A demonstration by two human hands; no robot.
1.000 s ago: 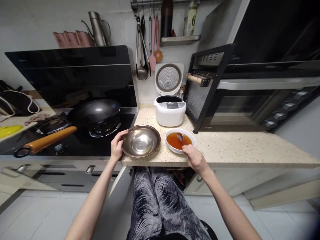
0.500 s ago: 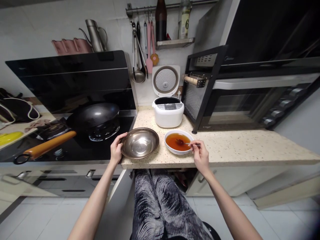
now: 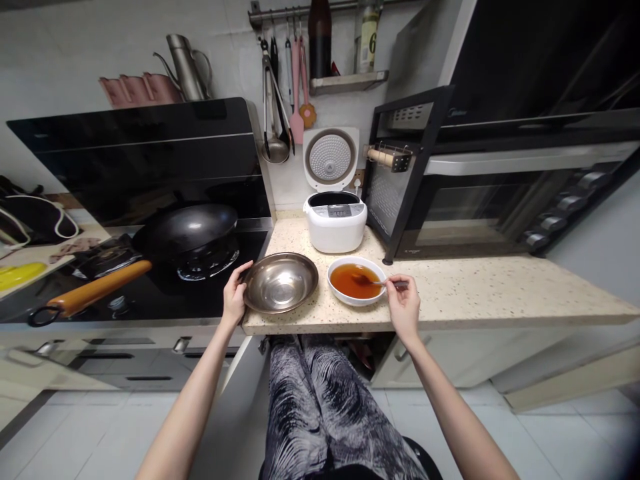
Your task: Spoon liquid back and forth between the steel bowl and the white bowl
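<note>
My left hand [image 3: 235, 297] grips the left rim of a shallow steel bowl [image 3: 281, 283], its thumb and fingers closed on the edge. The bowl has nothing in it and is near the counter's front edge. To its right stands a white bowl [image 3: 357, 301] of reddish-brown liquid [image 3: 353, 281]. My right hand [image 3: 404, 307] pinches the handle of a spoon [image 3: 383, 283] over the white bowl's right rim. The spoon's head is down in the liquid, only dimly visible.
Behind the bowls, a white rice cooker [image 3: 336, 230] stands with its lid up. A black wok [image 3: 187, 230] with a wooden handle [image 3: 100, 287] rests on the stove at left. An oven [image 3: 480, 207] stands at right. Utensils [image 3: 277, 100] hang above the counter [image 3: 500, 290].
The spoon's head has shifted slightly within the liquid, with my right hand moving a little. My left hand stays on the steel bowl. The whole view has tilted slightly.
</note>
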